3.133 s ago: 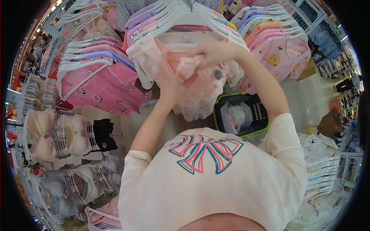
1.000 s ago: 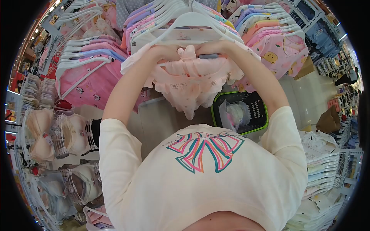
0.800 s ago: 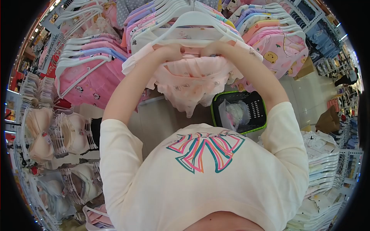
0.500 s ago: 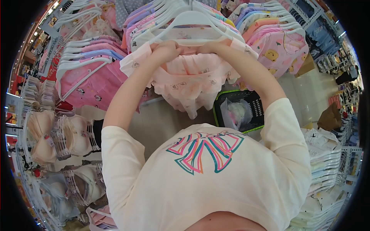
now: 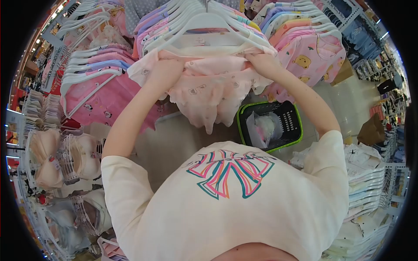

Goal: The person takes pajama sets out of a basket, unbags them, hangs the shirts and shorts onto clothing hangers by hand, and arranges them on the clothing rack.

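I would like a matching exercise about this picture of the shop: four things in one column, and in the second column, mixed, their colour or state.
Column one
1. Basket
2. Ruffled garment
3. T-shirt
4. Front top of the right-hand row

Column two
A. Cream, with a colourful bow print on it
B. Pink, with large yellowish bear faces
C. Black, with a green rim
D. Held near its top by the left hand and the right hand

Right pairs: 1-C, 2-D, 3-A, 4-B
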Demonstrator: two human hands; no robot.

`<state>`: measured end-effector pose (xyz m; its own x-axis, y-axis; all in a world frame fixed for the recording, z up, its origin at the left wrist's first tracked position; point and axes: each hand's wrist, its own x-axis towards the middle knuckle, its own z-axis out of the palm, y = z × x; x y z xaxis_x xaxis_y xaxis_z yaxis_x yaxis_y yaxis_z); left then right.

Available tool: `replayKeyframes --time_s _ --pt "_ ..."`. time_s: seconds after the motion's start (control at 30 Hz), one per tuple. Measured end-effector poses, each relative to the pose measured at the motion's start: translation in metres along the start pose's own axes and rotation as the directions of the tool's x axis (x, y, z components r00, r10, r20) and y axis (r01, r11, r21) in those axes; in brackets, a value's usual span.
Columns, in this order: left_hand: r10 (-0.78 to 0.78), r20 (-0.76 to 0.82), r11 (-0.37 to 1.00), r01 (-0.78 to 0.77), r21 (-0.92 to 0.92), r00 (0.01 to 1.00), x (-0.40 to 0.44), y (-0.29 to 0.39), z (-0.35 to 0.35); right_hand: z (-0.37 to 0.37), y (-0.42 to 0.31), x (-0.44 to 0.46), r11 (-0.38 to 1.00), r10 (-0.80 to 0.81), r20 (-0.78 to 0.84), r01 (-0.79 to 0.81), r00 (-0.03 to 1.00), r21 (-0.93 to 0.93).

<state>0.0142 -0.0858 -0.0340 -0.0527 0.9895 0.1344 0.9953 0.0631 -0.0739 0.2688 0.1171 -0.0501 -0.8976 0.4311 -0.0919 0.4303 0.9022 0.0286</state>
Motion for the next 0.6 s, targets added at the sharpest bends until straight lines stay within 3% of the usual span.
replayKeyframes --time_s 0.07,0.1,0.17,0.2,0.27,0.3,0.37,0.4,0.47,0.57,0.6 --pt "-0.007 0.026 0.999 0.008 -0.031 1.0 -0.001 0.003 0.002 0.013 0.005 -0.003 0.982 -0.168 -0.331 0.186 0.929 0.024" --pt "0.063 -0.091 0.996 -0.068 -0.058 0.994 -0.001 0.008 -0.001 0.01 0.001 -0.008 0.961 -0.235 -0.485 0.275 0.842 0.012" --pt "0.191 -0.327 0.97 -0.228 -0.079 0.925 0.001 0.016 -0.015 -0.002 -0.004 -0.015 0.921 -0.333 -0.595 0.387 0.731 -0.04" --pt "0.16 -0.464 0.974 -0.215 -0.067 0.871 0.003 0.016 -0.021 -0.009 -0.006 -0.017 0.896 -0.377 -0.646 0.437 0.664 -0.073" --pt "0.092 -0.702 0.982 -0.182 -0.054 0.706 0.002 0.011 -0.027 -0.008 0.002 -0.015 0.934 -0.26 -0.813 0.349 0.521 -0.075" --pt "0.011 -0.679 0.979 -0.146 -0.141 0.734 0.002 0.005 -0.026 -0.006 0.007 -0.014 0.949 -0.202 -0.878 0.307 0.434 -0.066" --pt "-0.147 -0.605 0.948 -0.062 -0.311 0.782 0.002 -0.008 -0.023 0.001 0.019 -0.009 0.98 -0.05 -0.917 0.196 0.395 0.031" --pt "-0.132 -0.664 0.967 -0.05 -0.248 0.736 0.0 -0.011 -0.022 0.004 0.025 -0.008 0.987 0.022 -0.931 0.141 0.365 0.079" --pt "-0.084 -0.774 0.993 -0.014 -0.119 0.628 0.0 -0.018 -0.02 0.014 0.038 -0.013 0.965 0.155 -0.906 0.136 0.393 0.224" --pt "-0.333 -0.556 0.851 -0.01 -0.525 0.762 0.0 -0.041 -0.013 0.032 0.059 -0.02 0.873 0.258 -0.809 0.233 0.527 0.43" --pt "-0.354 -0.478 0.832 0.037 -0.554 0.804 -0.002 -0.047 -0.009 0.03 0.058 -0.022 0.823 0.266 -0.765 0.275 0.586 0.497"
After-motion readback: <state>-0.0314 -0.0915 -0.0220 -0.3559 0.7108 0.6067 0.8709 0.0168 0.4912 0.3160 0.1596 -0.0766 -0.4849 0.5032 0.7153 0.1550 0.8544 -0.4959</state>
